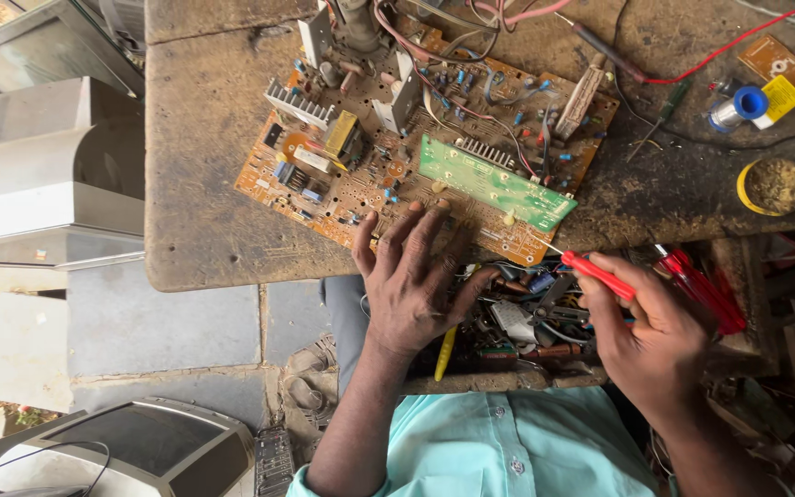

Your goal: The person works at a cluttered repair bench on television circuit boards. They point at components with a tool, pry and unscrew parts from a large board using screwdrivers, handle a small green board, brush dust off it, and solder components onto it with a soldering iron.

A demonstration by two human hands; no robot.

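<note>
I see the worn wooden counter (204, 184) carrying a large orange circuit board (361, 189), tilted across it, with a smaller green board (494, 184) lying on top. My left hand (411, 281) rests at the orange board's near edge, fingers (397, 230) spread flat and holding nothing. My right hand (646, 336) is off the counter's edge, fingers closed around a red probe (600, 274) whose tip points toward the green board's near corner. A yellow tin (773, 187) sits far right.
</note>
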